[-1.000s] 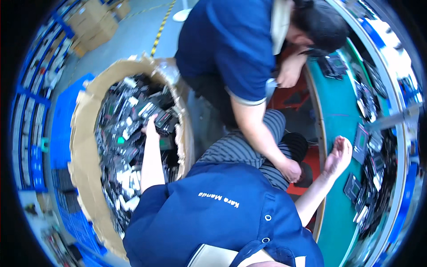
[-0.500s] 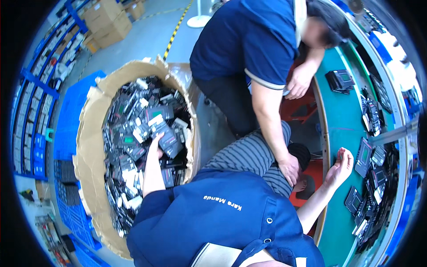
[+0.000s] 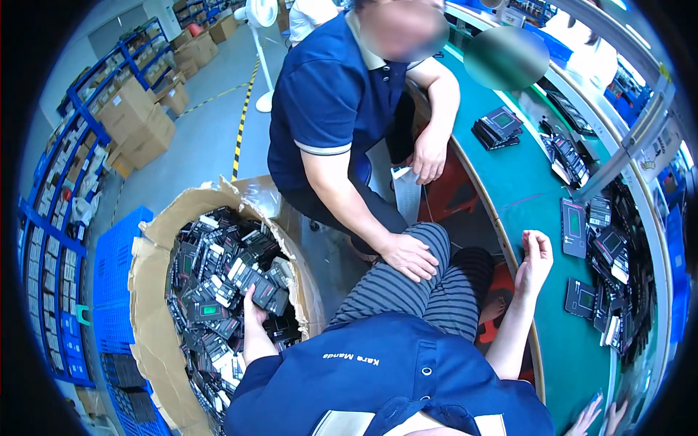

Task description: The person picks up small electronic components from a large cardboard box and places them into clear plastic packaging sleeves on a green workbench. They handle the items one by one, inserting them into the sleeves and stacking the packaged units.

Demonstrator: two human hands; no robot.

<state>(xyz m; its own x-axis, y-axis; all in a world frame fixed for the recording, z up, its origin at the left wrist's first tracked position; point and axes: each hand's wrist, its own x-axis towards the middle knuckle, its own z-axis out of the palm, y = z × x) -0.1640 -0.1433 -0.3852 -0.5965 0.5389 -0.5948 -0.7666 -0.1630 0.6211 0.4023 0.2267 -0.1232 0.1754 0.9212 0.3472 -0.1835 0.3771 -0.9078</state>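
The left hand point(image 3: 254, 312) reaches into the big torn-edged carton point(image 3: 149, 305), its thumb at the edge of a black box point(image 3: 270, 296) that lies on the heap of small boxes point(image 3: 207, 312) inside, toward the carton's right wall. The fingers mostly hide behind and under the box, so I cannot tell whether this grip is closed on it. The right hand point(image 3: 534, 261) is well to the right of the carton, raised by the near edge of the green desk point(image 3: 502, 171) — its grip loosely curled, with no thing seen in it

Also right of the carton, the desk bears a stack of boxes point(image 3: 498, 127) and a looser pile point(image 3: 611, 272). A co-worker's hand point(image 3: 411, 256) rests on the striped leg point(image 3: 371, 291) between carton and desk

The step in hand looks like picking from the heap — the next move probably calls for a sure hold on the box, clear of its neighbours
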